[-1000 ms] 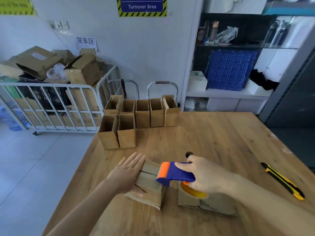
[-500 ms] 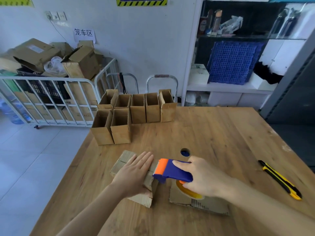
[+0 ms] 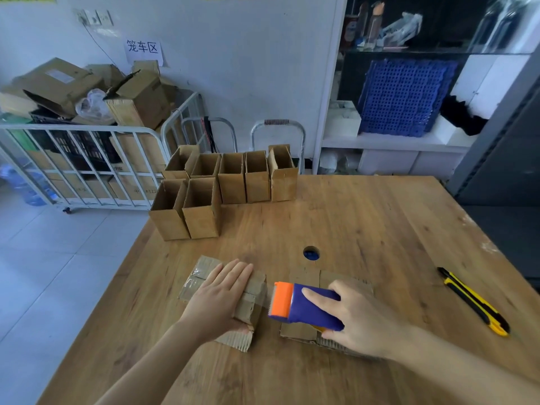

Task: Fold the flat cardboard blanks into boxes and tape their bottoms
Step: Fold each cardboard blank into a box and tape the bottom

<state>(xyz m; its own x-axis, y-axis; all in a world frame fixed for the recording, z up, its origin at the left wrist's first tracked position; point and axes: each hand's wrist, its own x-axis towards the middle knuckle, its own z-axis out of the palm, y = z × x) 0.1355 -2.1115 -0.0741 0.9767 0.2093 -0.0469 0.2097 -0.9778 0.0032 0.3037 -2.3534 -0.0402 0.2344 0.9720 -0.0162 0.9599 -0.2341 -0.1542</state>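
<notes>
A folded cardboard box (image 3: pixel 201 273) lies on its side on the wooden table (image 3: pixel 365 229), its taped bottom facing up. My left hand (image 3: pixel 217 299) presses flat on it with straight fingers. My right hand (image 3: pixel 359 320) grips a blue and orange tape dispenser (image 3: pixel 304 305), whose orange end sits just off the box's right edge, a strip of clear tape running between them. Flat cardboard blanks (image 3: pixel 306 279) lie under the dispenser and my right hand.
Several finished open boxes (image 3: pixel 201 209) stand in two rows at the table's far left. A yellow and black utility knife (image 3: pixel 473 302) lies at the right. A round hole (image 3: pixel 310 253) pierces the tabletop. A white cage trolley (image 3: pixel 87 159) with cartons stands beyond the left edge.
My right hand has drawn the tape dispenser to the right, off the box's edge. My left hand stays flat on the box.
</notes>
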